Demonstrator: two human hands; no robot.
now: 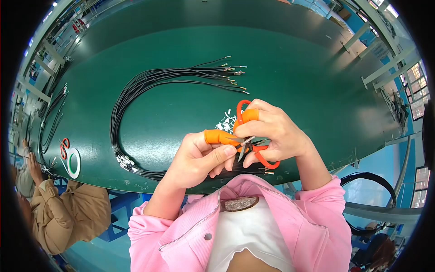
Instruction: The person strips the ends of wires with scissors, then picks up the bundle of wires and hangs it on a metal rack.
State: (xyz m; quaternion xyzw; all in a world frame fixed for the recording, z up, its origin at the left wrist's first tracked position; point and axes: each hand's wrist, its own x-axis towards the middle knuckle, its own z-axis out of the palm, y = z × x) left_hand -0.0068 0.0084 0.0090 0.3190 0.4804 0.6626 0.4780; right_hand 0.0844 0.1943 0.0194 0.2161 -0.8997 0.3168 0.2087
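Observation:
My right hand [285, 133] is closed on red-handled scissors [261, 159], fingers in the loops. The blades are parted, close to the left fingertips. My left hand [192, 158] pinches a black cable between thumb and index finger; its end by the blades is partly hidden. Orange covers sit on the left index finger and on fingers of the right hand. A bundle of black cables [117, 102] curves across the green table, with bare coloured wire ends at the top and white labels [126, 164] at the lower bend. Small white scraps [225, 123] lie just beyond my hands.
On the green table [308, 68], another pair of red-handled scissors [63, 149] lies at the left beside a tape roll [77, 165]. More black cables [50, 119] run along the left. A person in a tan jacket [74, 213] sits there. A black cable coil [378, 177] hangs at the right.

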